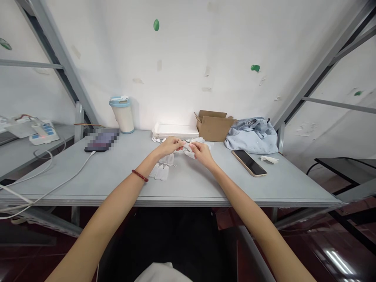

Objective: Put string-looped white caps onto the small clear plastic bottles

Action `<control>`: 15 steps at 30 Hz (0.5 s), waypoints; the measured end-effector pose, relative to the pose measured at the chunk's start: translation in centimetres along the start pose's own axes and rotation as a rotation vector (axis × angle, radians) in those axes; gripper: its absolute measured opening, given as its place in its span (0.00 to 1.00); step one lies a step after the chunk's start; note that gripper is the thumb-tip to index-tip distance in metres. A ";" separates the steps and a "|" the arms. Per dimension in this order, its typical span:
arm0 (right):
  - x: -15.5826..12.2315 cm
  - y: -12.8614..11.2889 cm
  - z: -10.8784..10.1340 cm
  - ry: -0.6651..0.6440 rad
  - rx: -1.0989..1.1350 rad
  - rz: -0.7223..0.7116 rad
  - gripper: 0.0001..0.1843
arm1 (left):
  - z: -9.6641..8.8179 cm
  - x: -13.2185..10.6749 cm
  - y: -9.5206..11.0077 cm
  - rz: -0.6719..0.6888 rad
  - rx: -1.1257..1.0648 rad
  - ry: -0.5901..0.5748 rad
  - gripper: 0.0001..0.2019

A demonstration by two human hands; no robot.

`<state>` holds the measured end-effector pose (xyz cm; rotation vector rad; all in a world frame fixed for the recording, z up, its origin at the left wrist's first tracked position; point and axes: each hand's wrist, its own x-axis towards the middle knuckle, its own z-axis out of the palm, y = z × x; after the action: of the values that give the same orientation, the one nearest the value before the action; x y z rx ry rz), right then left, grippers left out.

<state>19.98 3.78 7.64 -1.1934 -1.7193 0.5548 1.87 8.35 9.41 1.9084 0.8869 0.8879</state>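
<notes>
Both my hands meet over the middle of the grey table (111,176). My left hand (169,147), with a red bead bracelet on its wrist, pinches one end of a small white piece (186,146). My right hand (201,152) pinches the other end of that same piece. Under my left hand lie several small white pieces in a row (161,170). More white bits (155,139) are scattered just beyond my hands, in front of a stack of white trays (174,131).
An open cardboard box (214,126) stands behind my hands, a crumpled blue cloth (252,135) to its right. A phone (249,162) and a white scrap (268,159) lie at right. At left are a dark tablet with a white cable (101,141) and a white-and-blue cup (122,114).
</notes>
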 end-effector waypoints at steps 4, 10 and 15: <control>0.1 0.2 0.0 -0.047 0.112 0.066 0.18 | -0.2 -0.1 0.2 0.006 0.022 -0.034 0.19; 0.3 0.1 0.9 0.072 -0.002 0.020 0.18 | -1.6 0.8 -0.8 -0.058 0.103 0.112 0.18; 1.4 2.5 0.2 0.345 -0.340 -0.081 0.17 | -5.9 1.3 -4.5 -0.159 0.604 0.413 0.09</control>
<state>20.81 6.11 6.23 -1.3570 -1.5898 -0.0016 -3.52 13.50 8.10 2.1377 1.6830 1.0118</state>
